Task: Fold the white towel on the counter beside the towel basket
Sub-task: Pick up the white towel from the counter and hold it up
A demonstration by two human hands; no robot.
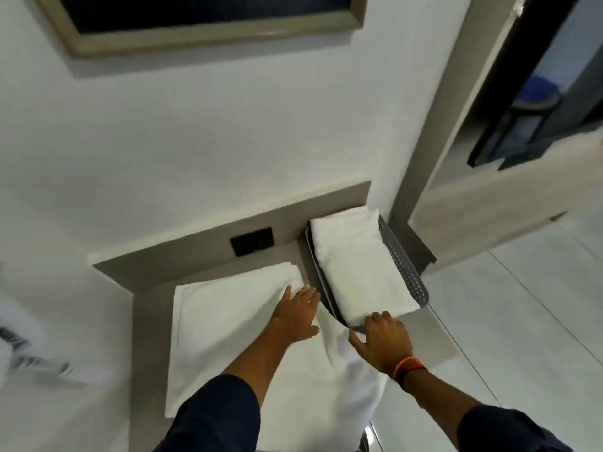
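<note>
A white towel (225, 324) lies spread on the beige counter (150, 308), left of a grey perforated towel basket (408, 272). The basket holds folded white towels (355, 265). My left hand (298, 316) rests flat on the towel's far right part, fingers spread. My right hand (381, 342) sits at the towel's right edge, by the basket's near corner, thumb against a raised fold of cloth. Whether the fingers pinch the cloth is hidden. The towel's near end hangs over the counter's front edge.
A black wall socket (252, 241) sits on the beige backsplash behind the towel. A framed dark panel (202, 24) hangs on the white wall above. To the right is an open doorway (535, 102) and pale tiled floor (522, 321).
</note>
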